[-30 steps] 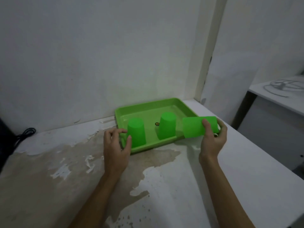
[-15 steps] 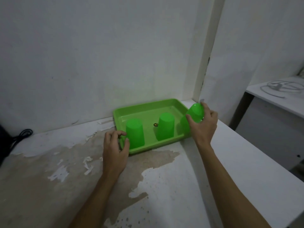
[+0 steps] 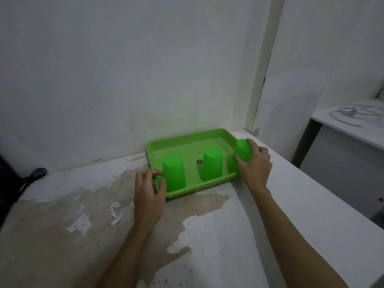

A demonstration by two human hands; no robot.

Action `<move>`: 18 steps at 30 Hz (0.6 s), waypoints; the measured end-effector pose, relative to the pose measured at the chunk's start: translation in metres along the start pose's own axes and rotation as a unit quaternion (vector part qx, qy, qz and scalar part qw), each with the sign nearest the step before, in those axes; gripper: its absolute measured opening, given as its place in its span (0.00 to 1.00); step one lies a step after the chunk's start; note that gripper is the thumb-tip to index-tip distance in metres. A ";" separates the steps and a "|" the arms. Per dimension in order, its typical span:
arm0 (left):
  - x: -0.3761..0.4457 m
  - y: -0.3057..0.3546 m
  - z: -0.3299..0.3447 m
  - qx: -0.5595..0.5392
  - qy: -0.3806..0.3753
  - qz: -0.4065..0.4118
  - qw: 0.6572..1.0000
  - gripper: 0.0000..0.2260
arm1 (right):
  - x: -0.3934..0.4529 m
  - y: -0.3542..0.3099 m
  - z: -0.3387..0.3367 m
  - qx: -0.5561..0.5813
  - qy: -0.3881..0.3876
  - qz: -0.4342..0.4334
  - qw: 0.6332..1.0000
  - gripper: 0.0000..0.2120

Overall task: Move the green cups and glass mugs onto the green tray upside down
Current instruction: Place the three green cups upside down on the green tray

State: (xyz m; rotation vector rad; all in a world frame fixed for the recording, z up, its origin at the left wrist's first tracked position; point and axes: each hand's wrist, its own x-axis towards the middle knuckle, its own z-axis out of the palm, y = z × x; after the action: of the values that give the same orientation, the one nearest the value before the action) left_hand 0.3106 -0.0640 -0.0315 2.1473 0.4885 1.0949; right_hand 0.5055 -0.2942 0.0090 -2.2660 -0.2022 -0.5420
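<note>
A green tray [image 3: 188, 142] lies against the wall on the worn counter. Two green cups stand upside down in it: one at the front left [image 3: 174, 172], one in the middle [image 3: 212, 164]. My right hand [image 3: 254, 163] is closed around a third green cup [image 3: 242, 149], bottom up, at the tray's front right corner; its lower part is hidden by my fingers. My left hand [image 3: 148, 188] rests at the tray's front left edge, fingers curled and apart, beside the left cup without gripping it. No glass mugs are in view.
A small dark sticker [image 3: 199, 161] marks the tray floor. A black cable [image 3: 34, 173] lies at the far left by the wall. The counter's right edge [image 3: 324, 196] drops off; beyond it stands a white table with grey wire [image 3: 353, 113].
My right hand has turned the third cup from lying sideways to bottom up and lowered it into the tray's front right corner. My left hand has stayed by the left cup.
</note>
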 end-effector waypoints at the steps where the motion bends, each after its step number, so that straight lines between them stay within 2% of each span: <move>1: 0.000 0.000 0.000 0.000 -0.001 -0.003 1.000 0.08 | -0.002 0.000 0.000 -0.005 -0.003 -0.003 1.000 0.35; 7: -0.001 0.001 -0.002 -0.010 -0.005 -0.008 1.000 0.09 | -0.008 0.000 -0.007 -0.028 -0.035 -0.024 0.999 0.40; 10: -0.002 0.000 -0.002 -0.020 0.002 0.003 1.000 0.10 | -0.019 -0.003 -0.013 -0.004 -0.015 -0.023 1.000 0.41; 15: -0.005 0.001 -0.007 -0.076 0.009 -0.029 0.997 0.13 | -0.050 -0.027 -0.020 0.081 0.052 -0.095 0.991 0.27; 18: -0.014 0.000 -0.022 -0.119 0.000 -0.047 0.992 0.15 | -0.076 -0.056 -0.017 0.182 0.034 -0.162 0.969 0.17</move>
State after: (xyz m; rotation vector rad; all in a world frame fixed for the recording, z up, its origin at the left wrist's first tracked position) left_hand 0.2841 -0.0636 -0.0300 1.8989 0.4313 1.0462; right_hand 0.4145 -0.2666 0.0224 -1.8626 -0.5955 -0.6882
